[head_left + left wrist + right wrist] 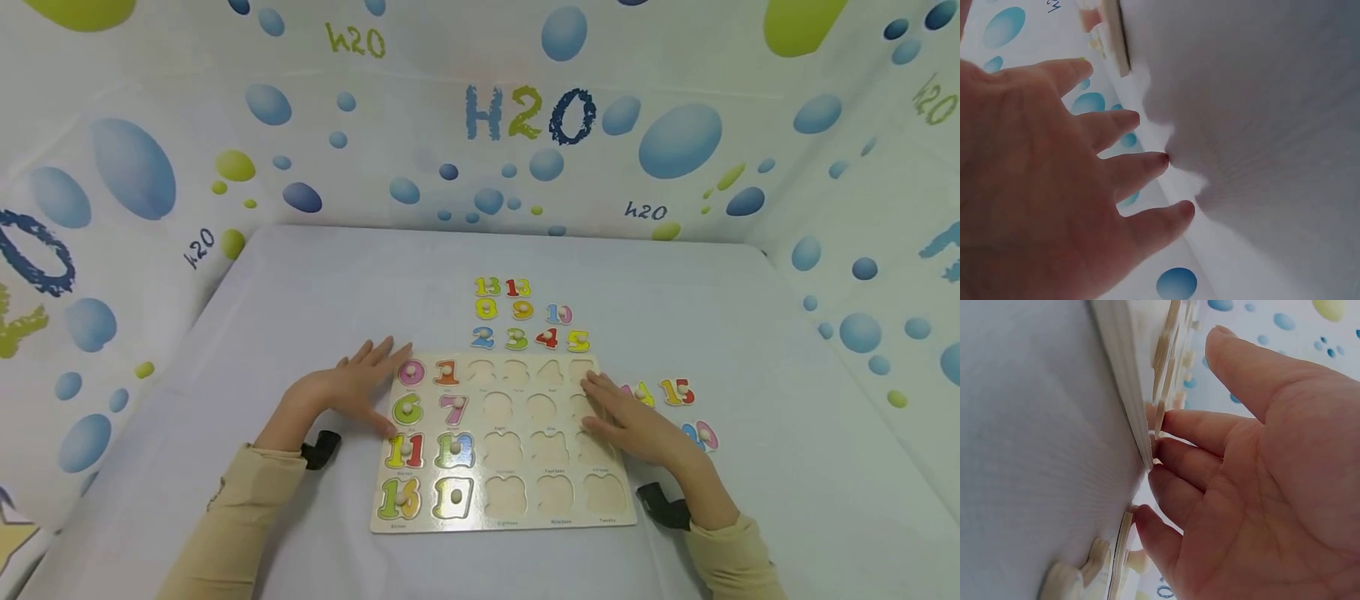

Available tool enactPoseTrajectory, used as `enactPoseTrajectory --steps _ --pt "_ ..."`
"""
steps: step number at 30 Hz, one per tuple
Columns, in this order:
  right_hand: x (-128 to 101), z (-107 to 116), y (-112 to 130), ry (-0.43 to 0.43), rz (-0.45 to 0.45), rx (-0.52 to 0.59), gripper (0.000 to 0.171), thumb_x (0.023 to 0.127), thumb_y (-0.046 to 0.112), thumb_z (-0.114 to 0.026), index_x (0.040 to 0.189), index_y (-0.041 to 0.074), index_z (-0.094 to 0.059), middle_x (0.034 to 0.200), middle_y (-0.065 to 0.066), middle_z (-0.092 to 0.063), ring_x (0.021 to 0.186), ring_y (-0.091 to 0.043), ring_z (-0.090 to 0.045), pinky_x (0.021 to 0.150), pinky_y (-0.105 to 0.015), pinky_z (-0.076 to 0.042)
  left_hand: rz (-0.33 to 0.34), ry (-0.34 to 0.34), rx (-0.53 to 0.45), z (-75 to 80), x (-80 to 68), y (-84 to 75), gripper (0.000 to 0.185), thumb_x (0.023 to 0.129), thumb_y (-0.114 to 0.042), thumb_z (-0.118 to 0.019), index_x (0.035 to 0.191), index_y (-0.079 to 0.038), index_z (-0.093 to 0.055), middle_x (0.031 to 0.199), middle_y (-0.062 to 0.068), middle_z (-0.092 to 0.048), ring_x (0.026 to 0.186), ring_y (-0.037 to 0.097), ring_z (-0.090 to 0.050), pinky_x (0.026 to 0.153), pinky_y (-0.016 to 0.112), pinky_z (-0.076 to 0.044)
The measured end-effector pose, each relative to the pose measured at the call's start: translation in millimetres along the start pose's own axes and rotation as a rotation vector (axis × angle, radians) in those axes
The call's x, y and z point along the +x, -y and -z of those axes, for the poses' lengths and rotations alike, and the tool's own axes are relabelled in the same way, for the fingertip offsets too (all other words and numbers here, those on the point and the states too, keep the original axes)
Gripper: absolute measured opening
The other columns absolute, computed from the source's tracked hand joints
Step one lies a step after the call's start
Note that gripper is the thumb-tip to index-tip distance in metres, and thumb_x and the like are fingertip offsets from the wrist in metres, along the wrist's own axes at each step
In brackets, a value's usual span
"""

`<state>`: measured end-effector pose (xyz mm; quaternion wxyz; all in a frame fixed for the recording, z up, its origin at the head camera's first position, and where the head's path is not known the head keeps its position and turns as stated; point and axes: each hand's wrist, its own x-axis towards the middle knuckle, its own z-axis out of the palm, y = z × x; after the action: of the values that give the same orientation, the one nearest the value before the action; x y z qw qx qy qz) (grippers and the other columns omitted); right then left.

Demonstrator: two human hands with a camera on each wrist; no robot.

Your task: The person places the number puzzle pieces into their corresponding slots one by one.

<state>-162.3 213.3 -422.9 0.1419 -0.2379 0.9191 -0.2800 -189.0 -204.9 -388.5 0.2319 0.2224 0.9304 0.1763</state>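
A wooden number puzzle board [522,454] lies flat on the table. Its two left columns hold knobbed number pieces, among them a pink 0 [411,372], an orange 1 [446,372] and a green 6 [407,409]; the recesses further right are bare. My left hand [352,385], fingers spread, is at the board's upper left edge, its thumb beside the 11 [405,451]. On the right edge, my right hand [637,421] rests with extended fingers, covering some recesses. In the right wrist view, its fingertips meet the board's side [1125,381]. Neither hand grips a piece.
Loose number pieces lie in rows beyond the board, including a blue 2 [483,337] and a red 4 [547,338]. Right of the board are a 15 [678,392] and a partly covered blue-and-pink piece [703,435]. A patterned curtain [420,125] hangs behind the white-covered table [337,283].
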Motion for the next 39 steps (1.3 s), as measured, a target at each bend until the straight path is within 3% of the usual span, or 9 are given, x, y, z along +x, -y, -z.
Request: enactPoseTrajectory --steps 12,17,22,26,29,33,39 --pt "1 1 3 0.016 -0.021 -0.023 0.068 0.094 0.039 -0.054 0.144 -0.001 -0.030 0.151 -0.017 -0.021 0.138 -0.034 -0.013 0.106 -0.054 -0.015 0.070 -0.011 0.010 -11.3 -2.1 4.6 0.121 0.058 -0.050 -0.085 0.150 -0.008 -0.018 0.153 0.022 -0.002 0.135 0.046 0.007 0.098 0.070 -0.003" --pt "6 11 15 0.083 -0.022 -0.125 0.065 0.095 0.033 -0.054 0.142 -0.005 -0.031 0.149 -0.022 -0.023 0.136 -0.038 -0.018 0.105 -0.054 -0.020 0.080 -0.015 0.009 -12.1 -2.4 4.6 0.121 0.057 -0.051 -0.085 0.150 -0.010 -0.019 0.153 0.020 -0.003 0.136 0.045 0.006 0.097 0.072 -0.003" --pt "30 34 29 0.124 -0.017 -0.175 0.059 0.097 0.029 -0.052 0.141 -0.007 -0.033 0.144 -0.025 -0.030 0.133 -0.039 -0.025 0.104 -0.051 -0.024 0.087 -0.012 0.005 -10.8 -1.7 4.1 0.121 0.057 -0.051 -0.085 0.150 -0.011 -0.019 0.154 0.019 -0.002 0.136 0.044 0.007 0.096 0.072 -0.002" --pt "60 48 29 0.029 0.004 -0.179 0.050 0.096 0.020 -0.056 0.136 -0.006 -0.042 0.134 -0.023 -0.046 0.119 -0.037 -0.046 0.098 -0.049 -0.036 0.091 -0.014 0.003 -9.4 -2.8 3.2 0.121 0.057 -0.049 -0.086 0.150 -0.010 -0.019 0.154 0.019 -0.002 0.136 0.045 0.007 0.096 0.072 -0.002" --pt "82 53 23 -0.039 -0.029 -0.223 0.043 0.092 0.014 -0.060 0.129 -0.005 -0.050 0.120 -0.021 -0.055 0.102 -0.034 -0.055 0.088 -0.046 -0.044 0.091 -0.019 0.003 -9.0 -3.7 2.4 0.121 0.057 -0.049 -0.086 0.150 -0.010 -0.019 0.154 0.020 -0.003 0.136 0.045 0.006 0.096 0.072 -0.002" --pt "102 56 12 -0.051 -0.125 -0.280 0.036 0.089 0.012 -0.064 0.120 -0.005 -0.056 0.111 -0.021 -0.057 0.098 -0.034 -0.055 0.084 -0.046 -0.045 0.088 -0.018 0.000 -9.1 -4.0 1.7 0.120 0.057 -0.049 -0.086 0.150 -0.011 -0.020 0.154 0.019 -0.003 0.136 0.045 0.006 0.096 0.072 -0.002" --pt "118 55 -3 0.013 -0.205 -0.293 0.041 0.082 0.021 -0.073 0.110 -0.005 -0.056 0.105 -0.019 -0.053 0.090 -0.030 -0.052 0.081 -0.044 -0.045 0.086 -0.015 -0.006 -8.3 -5.1 0.5 0.120 0.057 -0.049 -0.086 0.150 -0.010 -0.019 0.154 0.019 -0.003 0.136 0.044 0.007 0.096 0.072 -0.001"
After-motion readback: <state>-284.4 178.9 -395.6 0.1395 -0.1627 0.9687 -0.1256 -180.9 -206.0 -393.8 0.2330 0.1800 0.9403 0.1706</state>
